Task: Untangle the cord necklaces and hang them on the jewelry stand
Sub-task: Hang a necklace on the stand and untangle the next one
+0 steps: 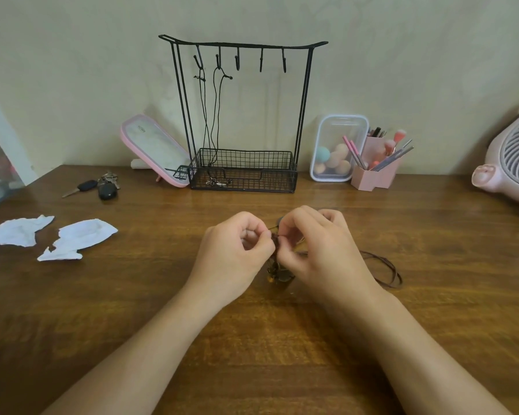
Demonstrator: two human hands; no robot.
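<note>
At frame centre, over the wooden table [282, 339], left hand [237, 250] and right hand [318, 250] pinch the tangled brown necklaces [279, 274] (two black necklaces [218, 181] hang on the jewelry stand [243, 44] against the pale wall [402, 55]).

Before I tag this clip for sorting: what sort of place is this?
Probably a dressing table at home: a pink mirror, a pink holder of makeup brushes and a black wire jewelry stand stand on a wooden table.

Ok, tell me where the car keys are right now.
In the head view the car keys lie on the table at far left, just left of the pink mirror and beyond the torn white paper.
</note>
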